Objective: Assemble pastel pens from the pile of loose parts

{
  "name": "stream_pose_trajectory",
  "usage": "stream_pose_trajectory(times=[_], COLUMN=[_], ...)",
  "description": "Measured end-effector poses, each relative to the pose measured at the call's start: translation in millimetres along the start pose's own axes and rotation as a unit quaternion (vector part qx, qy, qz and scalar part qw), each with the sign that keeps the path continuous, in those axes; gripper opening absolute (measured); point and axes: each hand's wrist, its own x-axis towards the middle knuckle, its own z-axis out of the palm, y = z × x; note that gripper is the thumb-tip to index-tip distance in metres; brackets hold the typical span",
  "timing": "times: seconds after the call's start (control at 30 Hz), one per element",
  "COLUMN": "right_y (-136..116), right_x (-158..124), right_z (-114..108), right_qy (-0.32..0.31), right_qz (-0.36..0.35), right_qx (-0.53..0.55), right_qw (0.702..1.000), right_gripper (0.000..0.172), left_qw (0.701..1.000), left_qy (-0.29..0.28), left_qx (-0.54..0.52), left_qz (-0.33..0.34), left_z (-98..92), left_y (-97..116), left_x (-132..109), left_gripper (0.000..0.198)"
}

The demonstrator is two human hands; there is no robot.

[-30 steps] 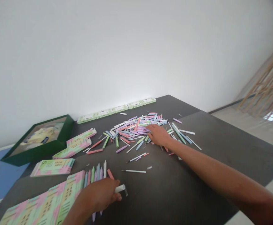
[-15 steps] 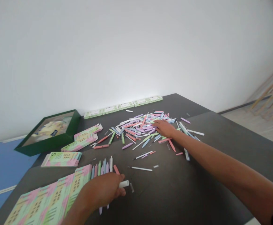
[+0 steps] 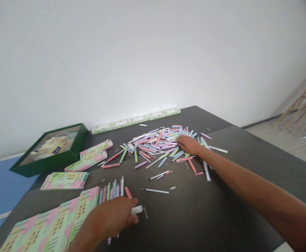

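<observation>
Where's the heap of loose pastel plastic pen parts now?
The heap lies at mid-frame in the head view, on the dark tabletop, with the right hand on its right side and a row of pale-green boxes behind it.

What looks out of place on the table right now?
A white piece lies beyond the pile, close to the far boxes, and a refill lies on the near side. Both look stray because they sit apart from it.

Pastel pen parts [image 3: 158,140]; tabletop [image 3: 207,213] apparently dark grey.
</observation>
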Motion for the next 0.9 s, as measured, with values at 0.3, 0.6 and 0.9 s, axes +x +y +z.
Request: stream_pose_trajectory(times=[0.3,0.6,0.9], right_y=[5.6,-31.0,-35.2], right_x=[-18.6,17.3,7.8], right_z=[-10.2,2.8,6.8], right_qy=[0.001,0.014,-0.024], right_qz=[0.011,0.014,-0.032], right_qx=[-0.006,-0.003,0.015], right_qw=[1.000,1.000,0.999], right_gripper=[0.022,0.039,0.034], left_qw=[1.000,1.000,1.000], left_qy=[0.011,0.002,0.002], left_qx=[-0.017,0.000,-0.017], left_qz=[0.012,0.001,0.006], left_z=[6.4,8.2,9.0], left_y=[-5.7,-5.6,-13.9], left_x=[2.2,5.2,6.6], left_gripper=[0.044,0.048,0.050])
